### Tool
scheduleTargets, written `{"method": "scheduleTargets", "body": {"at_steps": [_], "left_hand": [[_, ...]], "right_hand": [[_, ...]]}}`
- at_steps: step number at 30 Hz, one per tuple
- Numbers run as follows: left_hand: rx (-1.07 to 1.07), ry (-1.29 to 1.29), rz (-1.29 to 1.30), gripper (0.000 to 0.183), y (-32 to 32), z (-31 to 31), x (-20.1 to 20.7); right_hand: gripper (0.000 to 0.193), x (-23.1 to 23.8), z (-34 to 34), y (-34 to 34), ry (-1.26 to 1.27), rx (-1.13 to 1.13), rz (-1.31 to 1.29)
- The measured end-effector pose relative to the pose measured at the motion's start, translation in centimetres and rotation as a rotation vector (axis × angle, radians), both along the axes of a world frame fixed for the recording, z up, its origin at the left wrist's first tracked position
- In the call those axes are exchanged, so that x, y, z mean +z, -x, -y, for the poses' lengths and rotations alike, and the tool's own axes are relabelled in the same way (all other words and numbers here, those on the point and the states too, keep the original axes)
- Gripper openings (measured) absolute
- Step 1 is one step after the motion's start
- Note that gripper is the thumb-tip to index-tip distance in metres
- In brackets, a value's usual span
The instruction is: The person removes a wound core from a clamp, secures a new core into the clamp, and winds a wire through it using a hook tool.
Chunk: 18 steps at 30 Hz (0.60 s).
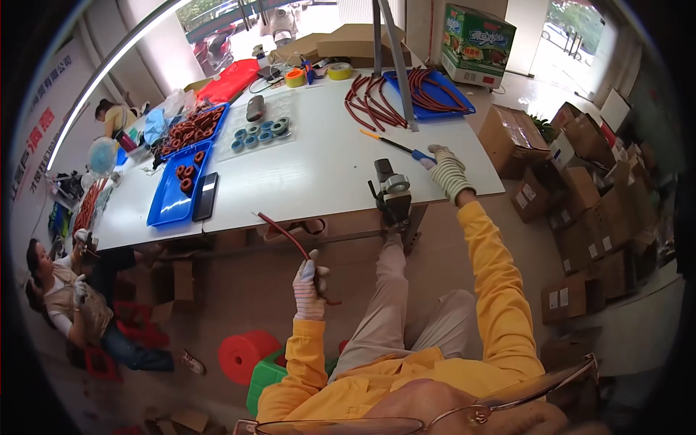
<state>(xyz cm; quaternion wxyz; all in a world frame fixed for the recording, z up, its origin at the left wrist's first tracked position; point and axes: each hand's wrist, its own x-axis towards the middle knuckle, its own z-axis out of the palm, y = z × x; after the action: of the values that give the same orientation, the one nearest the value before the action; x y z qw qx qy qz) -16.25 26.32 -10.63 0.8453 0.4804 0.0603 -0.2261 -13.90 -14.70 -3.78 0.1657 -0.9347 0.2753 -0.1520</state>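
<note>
Counter [312,181]: carries our vise [395,203] at its near edge.
Loose cables [391,114]: beyond the vise; seemingly left uncoiled.
Right hand [448,172]: right of the vise, fingers at a blue-handled tool [395,144]; whether gripping, we cannot tell.
Left hand [309,290]: left of the vise, fingers pinching a red cable [286,235], not ringed.
Rings [188,172]: farther left of the vise; apparently done.

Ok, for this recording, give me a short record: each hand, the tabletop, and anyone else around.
Left hand: gloved, gripping a red cable
Right hand: gloved, at the blue end of a slim tool; grip unclear
White table, near edge: dark clamp-like fixture
Table, left: blue tray with reddish-brown rings
Table, far right: more red cables
Others: seated person, lower left; another person, upper left
</note>
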Motion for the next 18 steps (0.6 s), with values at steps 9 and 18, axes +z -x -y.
{"method": "scheduleTargets", "body": {"at_steps": [9,18], "left_hand": [[0.171,-0.066,0.123,0.034,5.5,-2.2,0.9],[-0.256,-0.244,0.001,0.046,9.6,-2.9,4.8]], "right_hand": [[0.031,-2.0,-3.7,-2.0,0.367,0.075,-0.085],[0.037,-3.3,-2.1,5.5,-0.386,0.184,0.555]]}}
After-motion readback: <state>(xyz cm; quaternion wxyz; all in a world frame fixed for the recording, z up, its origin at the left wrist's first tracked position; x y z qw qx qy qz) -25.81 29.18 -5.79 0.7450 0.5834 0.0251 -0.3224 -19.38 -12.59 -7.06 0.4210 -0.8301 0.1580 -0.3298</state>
